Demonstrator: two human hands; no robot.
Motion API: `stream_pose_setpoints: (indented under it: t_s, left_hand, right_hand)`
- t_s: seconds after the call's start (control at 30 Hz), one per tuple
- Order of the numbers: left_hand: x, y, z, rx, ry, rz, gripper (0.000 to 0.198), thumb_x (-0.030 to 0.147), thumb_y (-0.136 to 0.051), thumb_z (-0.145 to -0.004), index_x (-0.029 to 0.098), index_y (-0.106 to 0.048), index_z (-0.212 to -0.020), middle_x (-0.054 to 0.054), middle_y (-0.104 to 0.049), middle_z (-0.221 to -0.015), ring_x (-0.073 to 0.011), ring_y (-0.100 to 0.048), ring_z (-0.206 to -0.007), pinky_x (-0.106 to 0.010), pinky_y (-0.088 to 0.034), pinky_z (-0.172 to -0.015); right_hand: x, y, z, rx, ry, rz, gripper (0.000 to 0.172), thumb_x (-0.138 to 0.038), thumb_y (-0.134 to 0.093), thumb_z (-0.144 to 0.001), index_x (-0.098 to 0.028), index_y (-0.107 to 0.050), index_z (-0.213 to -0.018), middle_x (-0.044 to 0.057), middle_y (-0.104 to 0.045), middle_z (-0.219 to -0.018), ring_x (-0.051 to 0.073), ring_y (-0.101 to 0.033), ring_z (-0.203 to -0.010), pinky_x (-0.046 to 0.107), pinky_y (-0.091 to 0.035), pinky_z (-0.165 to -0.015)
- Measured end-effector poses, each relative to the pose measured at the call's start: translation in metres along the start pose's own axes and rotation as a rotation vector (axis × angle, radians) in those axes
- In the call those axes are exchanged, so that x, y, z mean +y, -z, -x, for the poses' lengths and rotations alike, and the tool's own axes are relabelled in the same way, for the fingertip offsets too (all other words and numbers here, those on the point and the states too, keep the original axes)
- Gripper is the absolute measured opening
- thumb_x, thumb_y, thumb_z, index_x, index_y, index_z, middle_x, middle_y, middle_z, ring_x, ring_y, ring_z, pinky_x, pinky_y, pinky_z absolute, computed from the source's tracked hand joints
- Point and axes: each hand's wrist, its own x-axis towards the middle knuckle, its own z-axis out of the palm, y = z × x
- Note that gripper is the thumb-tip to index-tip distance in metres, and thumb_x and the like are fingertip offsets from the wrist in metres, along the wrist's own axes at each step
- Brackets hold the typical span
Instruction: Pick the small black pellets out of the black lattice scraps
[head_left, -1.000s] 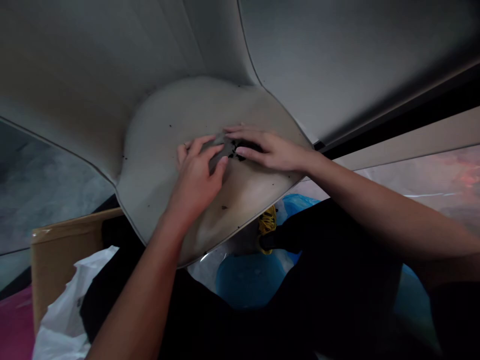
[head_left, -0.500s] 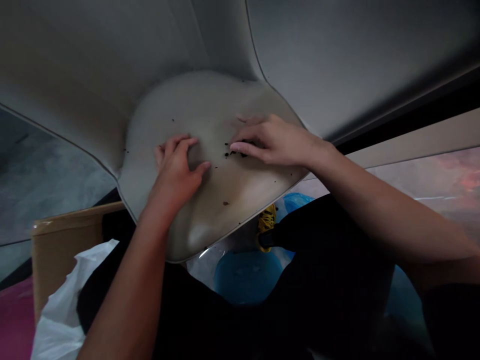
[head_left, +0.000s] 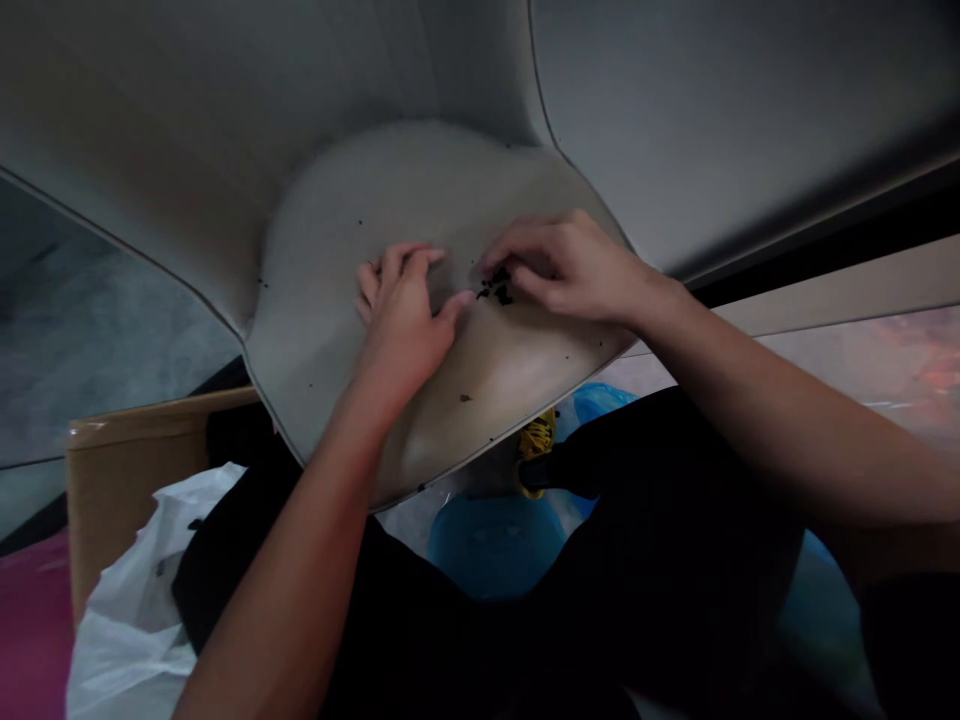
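Your left hand (head_left: 401, 315) and right hand (head_left: 570, 270) have drawn closer than in the earlier view, flanking dark crumbs (head_left: 495, 288) on the beige curved panel (head_left: 420, 180). Your right fingers (head_left: 517, 245) curl onto the crumbs; whether they grasp any, you cannot tell. Your left fingers (head_left: 405, 262) rest bent and empty on the panel.

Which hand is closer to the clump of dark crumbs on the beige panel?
Right. The right hand has its fingertips at the dark crumbs; the left hand lies to their left, its extended finger just short of them.
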Motion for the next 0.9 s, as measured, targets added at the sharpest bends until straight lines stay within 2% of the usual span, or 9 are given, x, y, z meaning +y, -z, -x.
stream_pose_setpoints:
  t_s: [0.1, 0.2, 0.33, 0.43, 0.5, 0.57, 0.67, 0.73, 0.9]
  left_hand:
    - [-0.008, 0.012, 0.0, -0.042, 0.008, 0.014, 0.05, 0.027, -0.076, -0.105, 0.027, -0.067, -0.154, -0.01, -0.061, -0.169, -0.0459, -0.047, -0.162, -0.071, -0.04, -0.139]
    - [-0.014, 0.016, 0.0, -0.118, 0.045, -0.015, 0.066, 0.023, -0.087, -0.095, 0.024, -0.065, -0.157, -0.013, -0.055, -0.175, -0.05, -0.042, -0.165, -0.073, -0.039, -0.138]
    - [-0.008, 0.002, -0.001, -0.08, 0.006, -0.022, 0.068, 0.027, -0.095, -0.089, 0.03, -0.068, -0.151, -0.011, -0.055, -0.175, -0.0503, -0.044, -0.164, -0.073, -0.038, -0.137]
    - [0.002, -0.012, -0.002, -0.013, -0.015, 0.006, 0.059, 0.027, -0.094, -0.092, 0.03, -0.07, -0.145, -0.011, -0.059, -0.171, -0.0477, -0.049, -0.159, -0.071, -0.038, -0.137]
    - [0.005, -0.018, -0.005, 0.006, -0.036, 0.027, 0.056, 0.025, -0.095, -0.091, 0.027, -0.072, -0.143, -0.013, -0.063, -0.165, -0.0472, -0.052, -0.155, -0.071, -0.04, -0.136]
    - [0.004, -0.021, -0.008, 0.0, -0.083, 0.072, 0.053, 0.02, -0.094, -0.092, 0.025, -0.074, -0.141, -0.013, -0.069, -0.156, -0.0448, -0.058, -0.149, -0.067, -0.045, -0.132]
    - [-0.008, -0.021, -0.011, -0.014, -0.159, 0.196, 0.053, 0.003, -0.082, -0.092, 0.023, -0.074, -0.141, -0.012, -0.075, -0.143, -0.0351, -0.07, -0.134, -0.055, -0.056, -0.123]
    - [-0.016, -0.019, -0.012, -0.006, -0.173, 0.266, 0.056, -0.004, -0.073, -0.091, 0.022, -0.073, -0.14, -0.011, -0.077, -0.137, -0.0299, -0.074, -0.125, -0.049, -0.06, -0.116]
    - [-0.026, -0.018, -0.012, -0.004, -0.183, 0.33, 0.055, -0.004, -0.068, -0.09, 0.024, -0.075, -0.136, -0.009, -0.081, -0.134, -0.027, -0.076, -0.121, -0.047, -0.062, -0.114]
  right_hand:
    - [0.002, -0.002, -0.001, -0.018, 0.012, 0.006, 0.039, -0.021, -0.078, -0.086, -0.036, -0.086, -0.122, 0.0, -0.088, -0.135, 0.041, -0.076, -0.139, 0.062, -0.049, -0.135]
    - [0.004, -0.001, -0.001, -0.112, 0.108, 0.111, 0.043, -0.017, -0.068, -0.088, -0.034, -0.087, -0.123, -0.001, -0.086, -0.142, 0.036, -0.077, -0.14, 0.058, -0.055, -0.131]
    - [0.006, 0.005, 0.005, -0.037, 0.079, 0.175, 0.032, -0.028, -0.063, -0.1, -0.029, -0.087, -0.12, 0.002, -0.091, -0.126, 0.033, -0.083, -0.121, 0.053, -0.063, -0.118]
    - [0.013, 0.008, 0.008, 0.026, 0.087, 0.226, 0.037, -0.038, -0.063, -0.106, -0.028, -0.082, -0.136, 0.007, -0.086, -0.142, 0.037, -0.079, -0.131, 0.057, -0.061, -0.121]
    - [0.021, 0.006, 0.009, -0.003, 0.135, 0.28, 0.049, -0.048, -0.069, -0.106, -0.029, -0.075, -0.15, 0.011, -0.077, -0.156, 0.041, -0.07, -0.145, 0.063, -0.054, -0.129]
    - [0.029, 0.001, 0.009, -0.05, 0.172, 0.336, 0.07, -0.06, -0.08, -0.099, -0.027, -0.068, -0.159, 0.016, -0.07, -0.163, 0.046, -0.062, -0.152, 0.07, -0.047, -0.133]
    - [0.04, -0.009, 0.007, -0.038, 0.16, 0.383, 0.095, -0.072, -0.091, -0.088, -0.022, -0.064, -0.164, 0.022, -0.063, -0.163, 0.05, -0.057, -0.152, 0.073, -0.044, -0.133]
    - [0.043, -0.015, 0.004, 0.009, 0.128, 0.385, 0.092, -0.076, -0.09, -0.088, -0.024, -0.068, -0.161, 0.021, -0.065, -0.161, 0.05, -0.058, -0.15, 0.073, -0.046, -0.131]
    - [0.038, -0.019, -0.001, 0.1, 0.042, 0.357, 0.055, -0.072, -0.082, -0.097, -0.031, -0.083, -0.134, 0.014, -0.078, -0.142, 0.043, -0.072, -0.132, 0.062, -0.058, -0.118]
